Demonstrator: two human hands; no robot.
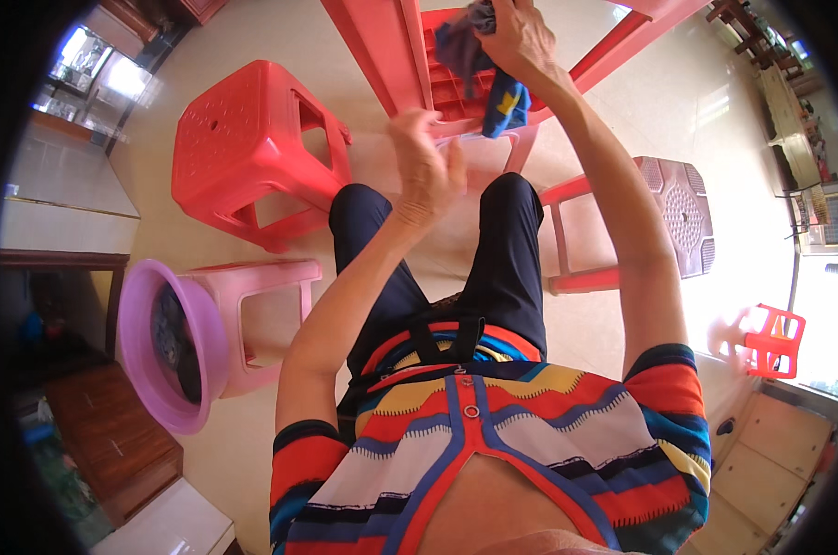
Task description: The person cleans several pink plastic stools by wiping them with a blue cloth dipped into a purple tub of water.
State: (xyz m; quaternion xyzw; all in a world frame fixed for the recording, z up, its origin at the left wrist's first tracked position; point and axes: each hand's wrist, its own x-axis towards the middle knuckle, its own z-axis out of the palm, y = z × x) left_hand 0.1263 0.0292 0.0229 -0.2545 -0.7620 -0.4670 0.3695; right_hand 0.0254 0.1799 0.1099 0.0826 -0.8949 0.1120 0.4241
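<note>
My right hand [523, 41] grips a bunched cloth [505, 107] near the top of the view. The cloth is dark grey and blue, and a yellow patch shows on its hanging end. Behind it is a red plastic piece of furniture [453, 87] with a ribbed, grid-like underside and wide legs. My left hand [429, 163], blurred, is raised above my knees with fingers apart and nothing in it. It is close to the near edge of that furniture. What part of the cloth lies inside my right fist is hidden.
To the left stands a red plastic stool [228, 132]. Below it, a purple basin [217, 340] holding dark cloth rests on a pink stool [269, 267]. At right are a brown-topped stool [686, 215] and a small red chair [773, 340]. Wooden cabinets [110, 437] line the lower left.
</note>
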